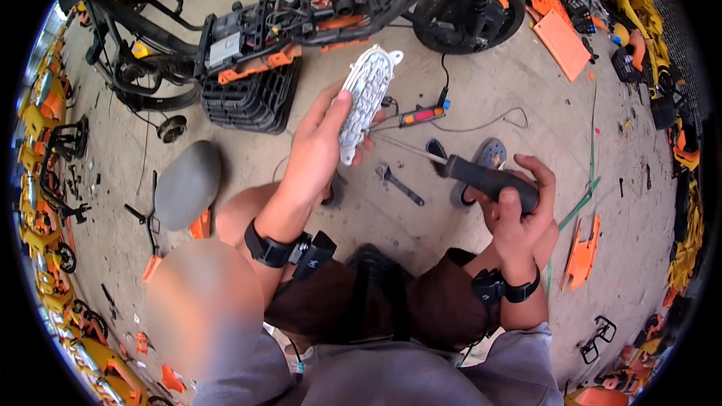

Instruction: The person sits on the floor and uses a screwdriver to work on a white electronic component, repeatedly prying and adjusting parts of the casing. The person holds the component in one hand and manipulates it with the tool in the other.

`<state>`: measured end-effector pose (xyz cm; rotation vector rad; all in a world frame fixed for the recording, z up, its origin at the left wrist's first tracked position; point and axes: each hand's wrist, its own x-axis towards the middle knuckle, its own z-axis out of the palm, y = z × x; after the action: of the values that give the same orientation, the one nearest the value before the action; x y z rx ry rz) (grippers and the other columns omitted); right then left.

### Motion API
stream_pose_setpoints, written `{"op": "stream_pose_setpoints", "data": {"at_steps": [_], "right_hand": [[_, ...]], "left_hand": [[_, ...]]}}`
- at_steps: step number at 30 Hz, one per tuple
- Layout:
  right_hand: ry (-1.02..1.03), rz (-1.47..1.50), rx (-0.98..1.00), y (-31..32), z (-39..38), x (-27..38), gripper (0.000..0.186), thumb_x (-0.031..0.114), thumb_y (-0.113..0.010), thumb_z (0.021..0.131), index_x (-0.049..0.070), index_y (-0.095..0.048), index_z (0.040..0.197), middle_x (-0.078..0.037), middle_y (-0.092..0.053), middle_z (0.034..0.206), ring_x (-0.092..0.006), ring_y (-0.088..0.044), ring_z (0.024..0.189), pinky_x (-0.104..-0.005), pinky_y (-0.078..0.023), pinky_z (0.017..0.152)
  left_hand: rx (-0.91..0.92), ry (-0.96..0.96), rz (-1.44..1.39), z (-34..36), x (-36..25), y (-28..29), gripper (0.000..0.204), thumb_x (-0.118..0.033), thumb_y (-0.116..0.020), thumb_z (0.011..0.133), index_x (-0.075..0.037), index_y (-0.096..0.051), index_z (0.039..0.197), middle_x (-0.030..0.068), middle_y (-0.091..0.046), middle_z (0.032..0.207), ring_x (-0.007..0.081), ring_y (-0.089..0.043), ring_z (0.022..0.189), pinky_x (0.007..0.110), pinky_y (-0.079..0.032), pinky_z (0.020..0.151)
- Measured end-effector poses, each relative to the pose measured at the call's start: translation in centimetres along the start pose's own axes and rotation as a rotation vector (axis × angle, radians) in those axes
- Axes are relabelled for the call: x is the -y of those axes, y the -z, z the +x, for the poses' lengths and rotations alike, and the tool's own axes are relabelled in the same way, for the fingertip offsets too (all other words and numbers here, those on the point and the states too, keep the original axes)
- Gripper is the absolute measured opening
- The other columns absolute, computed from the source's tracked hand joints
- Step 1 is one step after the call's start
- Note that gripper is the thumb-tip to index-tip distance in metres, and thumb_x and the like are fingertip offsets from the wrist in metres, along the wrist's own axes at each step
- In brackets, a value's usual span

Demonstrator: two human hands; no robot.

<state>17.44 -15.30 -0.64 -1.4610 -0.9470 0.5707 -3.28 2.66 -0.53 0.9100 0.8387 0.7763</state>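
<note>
My left hand [320,143] is closed around a silver, oblong lamp unit [368,94] with a bumpy, shiny face and small mounting ears at its ends. The lamp is raised above the floor and tilted, its upper end leaning right. In my right hand [523,218] is a screwdriver [489,180], gripped by its thick black handle. Its thin shaft points left toward the lamp's lower end; whether the tip touches it I cannot tell. Beneath them on the concrete lie an adjustable wrench [400,184] and a red and yellow hand tool [423,115] near a thin cable.
A stripped scooter frame [301,26] rests across a black crate [248,101] ahead, with a wheel [470,11] on its right. A grey seat [188,184] lies at left. Orange panels [560,41] and yellow parts [639,0] line the right side. A green strap [579,203] crosses the floor.
</note>
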Motion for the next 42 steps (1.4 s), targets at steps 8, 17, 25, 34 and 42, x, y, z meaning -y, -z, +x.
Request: {"op": "stream_pose_setpoints", "data": {"at_steps": [8, 17, 25, 34, 42], "right_hand": [[0.158, -0.078, 0.055, -0.1, 0.3, -0.4, 0.056, 0.018, -0.065, 0.094, -0.002, -0.037, 0.138, -0.016, -0.062, 0.104, -0.016, -0.058, 0.089, -0.0305, -0.047, 0.083], [0.199, -0.025, 0.065, -0.9, 0.8, -0.5, 0.048, 0.01, -0.057, 0.098, 0.0, -0.037, 0.14, -0.008, -0.058, 0.098, -0.0083, -0.052, 0.08, -0.0198, -0.041, 0.067], [0.036, 0.043, 0.054, -0.6, 0.9, -0.9, 0.047, 0.009, -0.055, 0.099, 0.0, -0.037, 0.141, -0.005, -0.056, 0.096, -0.0053, -0.047, 0.072, -0.0187, -0.038, 0.06], [-0.075, -0.025, 0.074, -0.2, 1.0, -0.4, 0.049, 0.01, -0.055, 0.099, 0.0, -0.036, 0.143, -0.008, -0.055, 0.103, -0.0074, -0.05, 0.079, -0.02, -0.041, 0.063], [-0.158, -0.007, 0.048, -0.6, 1.0, 0.2, 0.052, 0.006, -0.055, 0.094, 0.0, -0.037, 0.143, -0.009, -0.054, 0.107, -0.0104, -0.05, 0.088, -0.0219, -0.043, 0.073]], "left_hand": [[0.043, 0.054, -0.007, -0.2, 0.1, 0.4, 0.045, -0.031, -0.031, 0.11, -0.006, -0.037, 0.147, 0.014, -0.069, 0.105, 0.0126, -0.06, 0.075, 0.025, -0.046, 0.059], [0.048, 0.023, 0.062, 0.0, 0.6, 0.8, 0.044, -0.031, -0.036, 0.109, -0.007, -0.038, 0.146, 0.0116, -0.068, 0.104, 0.0125, -0.062, 0.078, 0.025, -0.046, 0.059], [0.026, 0.042, 0.079, -0.3, 0.3, 0.3, 0.045, -0.033, -0.035, 0.108, -0.008, -0.039, 0.146, 0.0097, -0.066, 0.104, 0.0135, -0.062, 0.078, 0.024, -0.044, 0.057], [0.014, 0.033, 0.066, -0.4, 0.2, 0.3, 0.045, -0.033, -0.037, 0.107, -0.01, -0.038, 0.146, 0.0095, -0.066, 0.104, 0.0133, -0.061, 0.077, 0.025, -0.044, 0.058], [0.004, 0.042, 0.079, -0.5, 0.2, 0.2, 0.044, -0.031, -0.038, 0.107, -0.01, -0.038, 0.146, 0.0091, -0.066, 0.103, 0.0127, -0.06, 0.077, 0.025, -0.043, 0.059]]}}
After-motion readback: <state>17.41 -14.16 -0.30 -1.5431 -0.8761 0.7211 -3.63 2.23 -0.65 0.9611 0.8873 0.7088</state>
